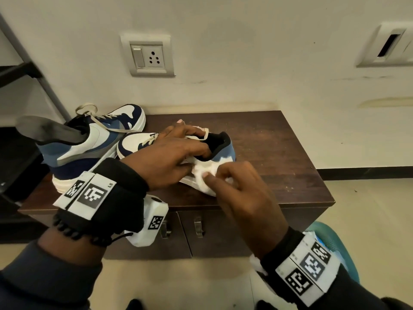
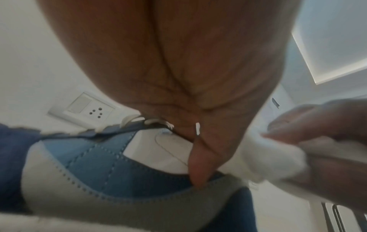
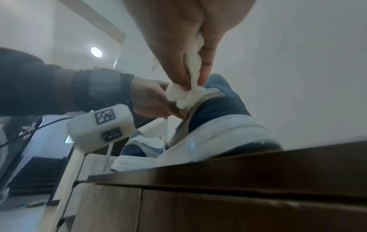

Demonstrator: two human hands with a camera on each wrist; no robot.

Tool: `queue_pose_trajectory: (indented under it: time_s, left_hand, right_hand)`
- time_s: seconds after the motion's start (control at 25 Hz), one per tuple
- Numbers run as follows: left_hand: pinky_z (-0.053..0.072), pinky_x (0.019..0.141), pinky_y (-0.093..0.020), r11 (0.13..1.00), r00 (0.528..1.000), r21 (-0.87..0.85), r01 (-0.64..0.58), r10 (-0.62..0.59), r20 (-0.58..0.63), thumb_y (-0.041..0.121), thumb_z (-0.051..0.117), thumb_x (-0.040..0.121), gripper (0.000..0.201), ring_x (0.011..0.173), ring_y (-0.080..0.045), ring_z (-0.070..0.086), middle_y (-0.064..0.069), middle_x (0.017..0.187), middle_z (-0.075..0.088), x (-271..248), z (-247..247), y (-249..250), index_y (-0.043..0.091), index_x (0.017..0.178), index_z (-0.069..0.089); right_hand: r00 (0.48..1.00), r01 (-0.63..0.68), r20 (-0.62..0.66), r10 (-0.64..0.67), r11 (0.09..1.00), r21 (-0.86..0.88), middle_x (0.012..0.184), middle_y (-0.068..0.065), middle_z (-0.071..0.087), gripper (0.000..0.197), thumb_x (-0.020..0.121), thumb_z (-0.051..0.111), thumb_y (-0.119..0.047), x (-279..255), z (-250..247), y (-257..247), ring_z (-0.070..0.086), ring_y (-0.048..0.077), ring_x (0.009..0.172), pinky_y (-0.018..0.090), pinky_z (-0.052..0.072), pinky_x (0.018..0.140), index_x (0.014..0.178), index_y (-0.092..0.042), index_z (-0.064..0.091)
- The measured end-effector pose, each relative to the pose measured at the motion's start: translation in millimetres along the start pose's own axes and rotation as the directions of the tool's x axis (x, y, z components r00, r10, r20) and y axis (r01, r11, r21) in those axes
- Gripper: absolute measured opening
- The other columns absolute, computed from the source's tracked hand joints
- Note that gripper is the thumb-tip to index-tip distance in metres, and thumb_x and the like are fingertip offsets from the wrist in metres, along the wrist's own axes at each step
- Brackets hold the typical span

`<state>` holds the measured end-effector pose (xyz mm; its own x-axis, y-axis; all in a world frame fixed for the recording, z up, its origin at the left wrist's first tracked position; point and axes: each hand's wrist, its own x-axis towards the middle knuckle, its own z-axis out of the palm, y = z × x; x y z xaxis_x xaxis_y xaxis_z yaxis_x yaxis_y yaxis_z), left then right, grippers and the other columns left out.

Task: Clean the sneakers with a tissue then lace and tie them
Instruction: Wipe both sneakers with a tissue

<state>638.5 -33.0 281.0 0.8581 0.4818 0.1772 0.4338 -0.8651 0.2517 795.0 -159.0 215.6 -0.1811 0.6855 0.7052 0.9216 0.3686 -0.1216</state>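
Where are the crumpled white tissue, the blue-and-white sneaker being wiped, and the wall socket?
crumpled white tissue (image 1: 204, 170), head view, its bunched middle.
blue-and-white sneaker being wiped (image 1: 131, 143), head view, white toe cap.
wall socket (image 1: 154, 57), head view, pin holes.

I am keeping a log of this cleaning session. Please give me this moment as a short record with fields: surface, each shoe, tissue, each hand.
surface: dark wooden cabinet top
near sneaker: on the cabinet, being wiped on its side near the heel
far sneaker: behind and to the left, insole sticking out, laces loose
tissue: white, crumpled, pressed on the near sneaker
left hand: grips the near sneaker at its collar
right hand: pinches the tissue
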Motion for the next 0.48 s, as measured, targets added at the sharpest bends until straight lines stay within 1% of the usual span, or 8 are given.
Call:
queue_pose_trajectory:
  time_s: [0.04, 0.08, 0.16, 0.24, 0.28, 0.36, 0.44, 0.48]
  left_hand:
    - [0.002, 0.117, -0.031, 0.999, 1.0, -0.027, 0.031, -0.031, 0.004, 0.026, 0.054, 0.087, 0.026, 0.14, -0.012, 0.015, -0.001, 0.145, 0.038, -1, 1, 1, 0.027, 0.112, 0.062]
    - [0.003, 0.119, -0.034, 0.996, 0.997, -0.058, 0.073, -0.073, 0.009, 0.032, 0.046, 0.085, 0.033, 0.143, -0.016, 0.013, 0.002, 0.147, 0.035, -2, 2, 2, 0.03, 0.114, 0.061]
    - [0.006, 0.119, -0.039, 0.981, 0.989, -0.123, 0.148, -0.149, 0.004, 0.044, 0.029, 0.08, 0.046, 0.144, -0.018, 0.012, 0.004, 0.149, 0.034, -3, 5, 5, 0.034, 0.113, 0.061]
    - [0.008, 0.118, -0.036, 0.978, 0.983, -0.136, 0.158, -0.169, -0.073, 0.053, 0.023, 0.08, 0.054, 0.14, -0.014, 0.021, 0.0, 0.144, 0.043, 2, 10, 11, 0.03, 0.107, 0.064]
    - [0.008, 0.118, -0.034, 0.988, 0.981, -0.084, 0.134, -0.144, -0.129, 0.057, 0.025, 0.083, 0.056, 0.136, -0.013, 0.028, -0.002, 0.139, 0.049, 6, 14, 14, 0.027, 0.108, 0.065]
    - [0.012, 0.119, -0.037, 0.997, 0.981, 0.016, 0.079, -0.075, -0.177, 0.058, 0.029, 0.087, 0.058, 0.131, -0.017, 0.04, -0.005, 0.13, 0.057, 13, 19, 15, 0.023, 0.119, 0.062]
    - [0.014, 0.119, -0.043, 0.999, 0.988, -0.003, 0.036, -0.036, -0.152, 0.053, 0.032, 0.089, 0.053, 0.129, -0.02, 0.043, -0.004, 0.129, 0.056, 14, 19, 11, 0.025, 0.124, 0.06]
    - [0.013, 0.119, -0.045, 0.999, 0.99, -0.034, 0.022, -0.027, -0.138, 0.051, 0.034, 0.09, 0.048, 0.131, -0.019, 0.04, -0.003, 0.132, 0.053, 13, 18, 9, 0.028, 0.122, 0.06]
  right_hand:
    - [1.0, -0.017, -0.023, 0.017, 1.0, -0.003, 0.096, 0.011, 0.059, 0.032, 0.078, 0.073, -0.009, 3, 1, 1, 0.054, 0.022, 0.085, 0.027, 0.048, 0.059, 0.109, -0.005, 0.065]
    - [1.0, -0.029, -0.008, 0.029, 0.999, -0.032, 0.097, 0.011, 0.059, 0.034, 0.076, 0.074, -0.009, 3, 3, 3, 0.054, 0.023, 0.085, 0.026, 0.049, 0.059, 0.109, -0.005, 0.066]
    - [0.991, -0.044, 0.12, 0.055, 0.995, -0.089, 0.096, 0.01, 0.059, 0.038, 0.071, 0.077, -0.006, -13, 13, 5, 0.056, 0.023, 0.083, 0.028, 0.052, 0.054, 0.108, -0.006, 0.066]
    - [0.978, -0.072, 0.193, 0.082, 0.995, -0.063, 0.092, 0.009, 0.057, 0.034, 0.072, 0.076, -0.004, -29, 15, 5, 0.056, 0.022, 0.08, 0.031, 0.05, 0.049, 0.104, -0.007, 0.067]
    - [0.983, -0.086, 0.163, 0.089, 0.996, -0.021, 0.091, 0.008, 0.056, 0.027, 0.075, 0.073, -0.006, -30, 11, 7, 0.055, 0.022, 0.079, 0.033, 0.05, 0.051, 0.102, -0.008, 0.066]
    - [0.994, -0.113, 0.012, 0.112, 0.992, 0.058, 0.094, 0.009, 0.058, 0.021, 0.082, 0.067, -0.01, -17, 0, 9, 0.055, 0.021, 0.083, 0.031, 0.051, 0.064, 0.103, -0.008, 0.065]
    - [0.987, -0.113, -0.108, 0.123, 0.99, 0.087, 0.097, 0.012, 0.06, 0.022, 0.085, 0.066, -0.01, -3, -7, 11, 0.054, 0.02, 0.088, 0.024, 0.046, 0.074, 0.106, -0.004, 0.068]
    - [0.988, -0.105, -0.106, 0.112, 0.992, 0.065, 0.098, 0.013, 0.059, 0.022, 0.086, 0.065, -0.01, -2, -6, 12, 0.053, 0.02, 0.088, 0.022, 0.044, 0.074, 0.107, -0.003, 0.068]
